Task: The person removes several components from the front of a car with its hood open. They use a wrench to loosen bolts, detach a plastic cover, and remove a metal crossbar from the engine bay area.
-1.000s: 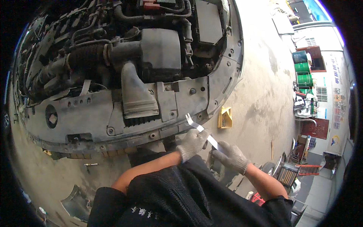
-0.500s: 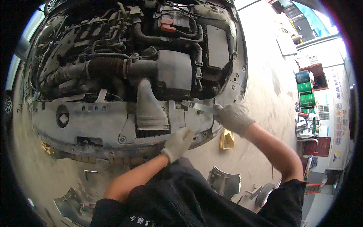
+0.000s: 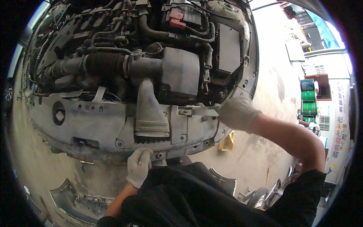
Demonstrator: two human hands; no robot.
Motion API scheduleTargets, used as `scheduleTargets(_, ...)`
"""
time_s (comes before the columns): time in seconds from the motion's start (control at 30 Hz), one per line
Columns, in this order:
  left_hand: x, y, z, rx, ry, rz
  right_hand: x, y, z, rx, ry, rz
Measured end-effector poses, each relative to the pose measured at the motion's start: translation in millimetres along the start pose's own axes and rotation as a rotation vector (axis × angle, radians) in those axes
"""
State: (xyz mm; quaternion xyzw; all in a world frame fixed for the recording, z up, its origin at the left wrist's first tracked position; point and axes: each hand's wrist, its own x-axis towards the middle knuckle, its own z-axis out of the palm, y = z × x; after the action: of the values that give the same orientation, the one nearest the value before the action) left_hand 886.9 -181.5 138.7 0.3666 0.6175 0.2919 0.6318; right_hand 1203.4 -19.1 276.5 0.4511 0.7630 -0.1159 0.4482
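**Engine bay [image 3: 81, 36] lies exposed in workshop**

The bay spreads beyond the grey intake duct [image 3: 150, 113] and out to either side of it. The long front panel [image 3: 90, 123], dusty and pierced with holes, runs left and right of the duct. On the duct's near side, a person in a black shirt [image 3: 181, 189] faces the vehicle. A boxy grey housing [image 3: 181, 72] sits just beyond the duct and to its right; a ribbed dark hose [image 3: 106, 63] lies beyond it to the left. Farther to the duct's right is a box with a flat grey lid [image 3: 229, 49]. A yellow container [image 3: 227, 141] rests on the floor, also to the duct's right.

The gloved left hand [image 3: 139, 167], nearer the person than the duct, has its fingers curled in beside the panel's front edge; whether it touches the edge cannot be told. The gloved right hand [image 3: 238, 113], well right of the duct, grips a flat metal tool [image 3: 204, 111]. The tool lies between hand and duct, its free end directed at the duct; contact with the panel is unclear.
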Motion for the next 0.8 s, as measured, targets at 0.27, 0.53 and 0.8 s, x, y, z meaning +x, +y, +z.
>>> scheduleTargets(0.27, 4, -2, 7, 0.035, -0.007, 0.047, -13, -22, 3, 0.464, -0.125, 0.206)
scheduleTargets(0.53, -1, 8, 11, 0.07, -0.006, 0.037, -9, -12, 34, 0.345, -0.138, 0.09)
scheduleTargets(0.8, 7, 10, 66, 0.241, -0.306, 0.212, 17, 28, 29, 0.264, 0.047, 0.004)
